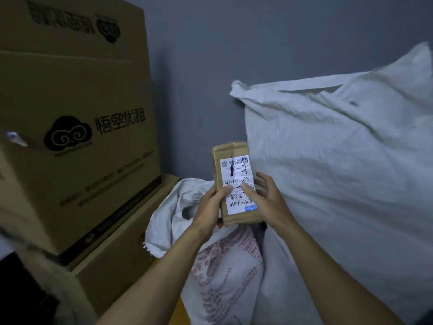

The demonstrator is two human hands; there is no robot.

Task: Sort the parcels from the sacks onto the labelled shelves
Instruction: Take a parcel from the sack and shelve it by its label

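Above the open sack (187,207), both hands, left (212,202) and right (269,200), are gripping a small parcel (236,181). Big sack (339,172) is leaning at three o'clock. Reading its label slowly should help.

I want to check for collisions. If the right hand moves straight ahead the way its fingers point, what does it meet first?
The right hand holds the parcel, fingers pointing up and away. Past the parcel, it would likely meet the grey wall, or graze the big white sack; depth is unclear.

- Label (237,184) print: too small to read; thumbs cover part.
- Parcel (234,181) underside: hidden by fingers (263,184).
- Boxes (77,127): cut off at left edge.
- Sack (339,160): cut off at right edge.
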